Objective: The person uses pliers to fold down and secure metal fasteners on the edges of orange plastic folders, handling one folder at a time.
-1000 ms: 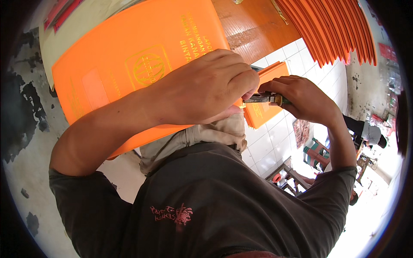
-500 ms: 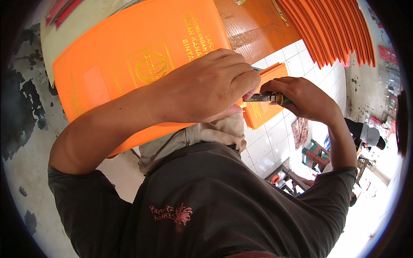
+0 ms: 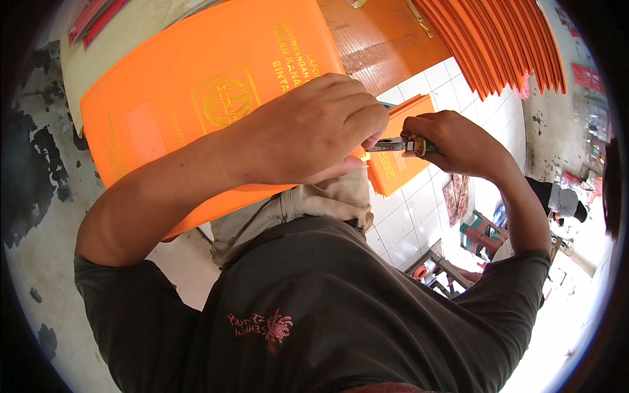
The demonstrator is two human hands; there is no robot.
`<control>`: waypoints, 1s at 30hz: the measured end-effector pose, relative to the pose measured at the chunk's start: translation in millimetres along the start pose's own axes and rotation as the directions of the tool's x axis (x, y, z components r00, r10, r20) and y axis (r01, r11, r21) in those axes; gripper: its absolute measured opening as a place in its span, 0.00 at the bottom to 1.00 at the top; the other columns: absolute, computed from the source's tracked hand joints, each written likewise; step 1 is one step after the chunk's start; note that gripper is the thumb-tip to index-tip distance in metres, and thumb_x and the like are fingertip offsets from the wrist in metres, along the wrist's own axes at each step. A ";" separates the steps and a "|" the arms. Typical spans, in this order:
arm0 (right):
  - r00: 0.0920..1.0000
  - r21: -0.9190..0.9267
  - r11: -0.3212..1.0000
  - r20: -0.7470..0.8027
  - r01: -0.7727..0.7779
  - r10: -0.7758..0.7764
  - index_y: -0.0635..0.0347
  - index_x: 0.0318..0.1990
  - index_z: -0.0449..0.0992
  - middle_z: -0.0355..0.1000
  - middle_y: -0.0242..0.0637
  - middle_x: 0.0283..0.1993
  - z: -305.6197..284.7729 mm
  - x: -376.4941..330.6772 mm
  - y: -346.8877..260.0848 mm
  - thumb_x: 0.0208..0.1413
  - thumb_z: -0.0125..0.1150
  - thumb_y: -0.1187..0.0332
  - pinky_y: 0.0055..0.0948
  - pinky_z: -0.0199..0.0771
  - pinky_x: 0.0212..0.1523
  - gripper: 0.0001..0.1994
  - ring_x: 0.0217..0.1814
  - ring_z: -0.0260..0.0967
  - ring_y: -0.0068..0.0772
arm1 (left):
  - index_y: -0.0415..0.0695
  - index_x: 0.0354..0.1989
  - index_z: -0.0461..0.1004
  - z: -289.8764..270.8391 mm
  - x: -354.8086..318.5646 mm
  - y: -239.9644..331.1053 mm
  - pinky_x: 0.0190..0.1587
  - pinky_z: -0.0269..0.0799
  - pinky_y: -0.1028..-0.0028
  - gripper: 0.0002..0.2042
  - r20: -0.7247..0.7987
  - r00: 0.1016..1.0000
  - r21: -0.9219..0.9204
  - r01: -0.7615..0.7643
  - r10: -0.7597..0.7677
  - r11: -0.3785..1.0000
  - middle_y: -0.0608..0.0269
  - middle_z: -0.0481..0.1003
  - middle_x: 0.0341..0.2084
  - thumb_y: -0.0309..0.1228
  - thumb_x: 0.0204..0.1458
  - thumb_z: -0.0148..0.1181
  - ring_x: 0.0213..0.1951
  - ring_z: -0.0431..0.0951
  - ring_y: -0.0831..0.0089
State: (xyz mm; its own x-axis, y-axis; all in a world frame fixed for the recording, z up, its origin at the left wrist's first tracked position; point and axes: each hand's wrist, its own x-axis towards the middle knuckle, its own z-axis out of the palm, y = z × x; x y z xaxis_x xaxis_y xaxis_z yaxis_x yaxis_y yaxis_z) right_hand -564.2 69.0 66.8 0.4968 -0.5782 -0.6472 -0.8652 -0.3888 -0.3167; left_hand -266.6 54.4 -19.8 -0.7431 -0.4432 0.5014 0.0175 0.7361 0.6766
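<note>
Right hand grips pliers near the edge of an orange folder; left hand curls there (pinching, I cannot tell); tiled floor beyond.

Orange folders crowd the space beneath the pliers, while room opens over the white tiles beside them.

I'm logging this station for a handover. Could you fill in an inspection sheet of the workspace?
Surface: brown wooden top, partly in view.
Job's things: large orange folder; plier-like tool.
Clutter: layered orange folders at upper right; smaller orange stack behind the tool.
Left grip: over the large folder's right side, fingertips partly hidden.
Right grip: closed around the tool, its tip by the left fingers.
Cables: nothing seen.
Surroundings: white tiled floor; another person at right.
</note>
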 end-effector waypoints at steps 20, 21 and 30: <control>0.992 -0.022 0.996 0.089 -0.084 0.085 0.63 0.38 0.81 0.79 0.46 0.30 0.1 12.1 0.0 0.69 0.73 0.60 0.51 0.79 0.41 0.14 0.37 0.81 0.51 | 0.48 0.41 0.68 2.1 1.3 -2.6 0.62 0.73 0.52 0.21 -0.014 0.999 0.004 -0.037 0.037 0.999 0.57 0.75 0.42 0.27 0.50 0.81 0.49 0.78 0.52; 0.991 -0.026 0.996 0.091 -0.091 0.093 0.63 0.39 0.81 0.79 0.46 0.30 0.3 12.4 -0.6 0.69 0.73 0.60 0.51 0.79 0.41 0.14 0.37 0.82 0.52 | 0.48 0.41 0.68 2.3 1.3 -2.7 0.62 0.73 0.52 0.21 -0.012 0.999 0.004 -0.036 0.036 0.999 0.57 0.75 0.42 0.27 0.50 0.81 0.49 0.78 0.52; 0.997 -0.074 0.995 0.042 -0.069 0.072 0.61 0.47 0.84 0.84 0.48 0.39 -1.6 4.3 -2.5 0.67 0.73 0.63 0.53 0.81 0.49 0.11 0.47 0.84 0.57 | 0.48 0.41 0.67 1.8 2.3 -1.5 0.63 0.73 0.52 0.22 -0.008 0.999 0.015 -0.036 0.036 0.999 0.57 0.74 0.42 0.26 0.50 0.80 0.49 0.78 0.51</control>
State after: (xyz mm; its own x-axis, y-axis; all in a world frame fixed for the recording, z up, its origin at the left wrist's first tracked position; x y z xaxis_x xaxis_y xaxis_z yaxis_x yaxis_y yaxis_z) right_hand -559.8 66.4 65.9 0.4298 -0.5740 -0.6970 -0.8899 -0.4000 -0.2193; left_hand -269.5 53.2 -20.7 -0.7364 -0.4208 0.5297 0.0338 0.7591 0.6501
